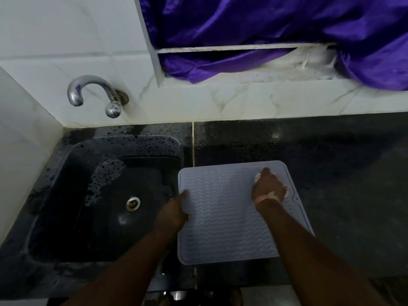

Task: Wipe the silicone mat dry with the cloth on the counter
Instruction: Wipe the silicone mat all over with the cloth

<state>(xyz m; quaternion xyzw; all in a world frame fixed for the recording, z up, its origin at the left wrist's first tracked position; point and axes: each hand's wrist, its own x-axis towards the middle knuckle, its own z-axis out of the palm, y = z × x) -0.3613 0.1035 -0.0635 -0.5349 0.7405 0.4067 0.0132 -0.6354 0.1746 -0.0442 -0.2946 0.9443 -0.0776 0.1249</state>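
Beside the black stone sink [72, 195], the ridged grey silicone mat [223, 217] lies on the dark desk [331, 173]; left hand [174, 212] fingers pinch its edge nearest the sink, right hand [268, 187] fingers clench a pale bunched cloth [287, 191] on it.

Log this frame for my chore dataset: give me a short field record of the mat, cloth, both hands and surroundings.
mat: pale silicone mat, flat on the dark counter, right of the sink
cloth: pinkish cloth, bunched under the right hand
right hand: grips the cloth, pressing it on the mat's far right part
left hand: holds the mat's left edge
tap: chrome tap on the wall, no water running
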